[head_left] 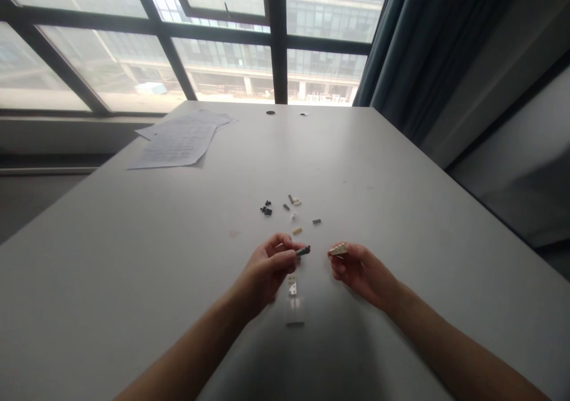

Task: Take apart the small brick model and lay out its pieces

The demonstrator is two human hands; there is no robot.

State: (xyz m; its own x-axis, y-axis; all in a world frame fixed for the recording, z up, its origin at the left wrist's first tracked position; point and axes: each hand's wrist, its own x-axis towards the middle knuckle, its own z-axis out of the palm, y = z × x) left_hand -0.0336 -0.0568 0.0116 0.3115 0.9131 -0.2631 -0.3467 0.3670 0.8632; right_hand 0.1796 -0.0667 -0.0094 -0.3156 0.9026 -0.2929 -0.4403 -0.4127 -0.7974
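My left hand (275, 264) pinches a small dark grey toy brick piece (303, 250) between thumb and fingers, its end pointing right. A short gap away, my right hand (363, 273) is closed on a pale tan studded brick piece (338, 249). Both pieces are held above the table and apart from each other. Beneath and beside my left hand, a white brick piece (293, 289) lies on the table, partly near a pale flat piece (294, 324). A yellowish brick (297, 230) rests just beyond the left fingers.
Black bricks (266, 210) sit in a loose cluster past my left hand. Grey bricks (316, 221) and a cream brick (297, 201) lie scattered nearby. Printed papers (178, 142) cover the far left of the white table (378, 169). A window and a dark curtain (414, 50) stand behind.
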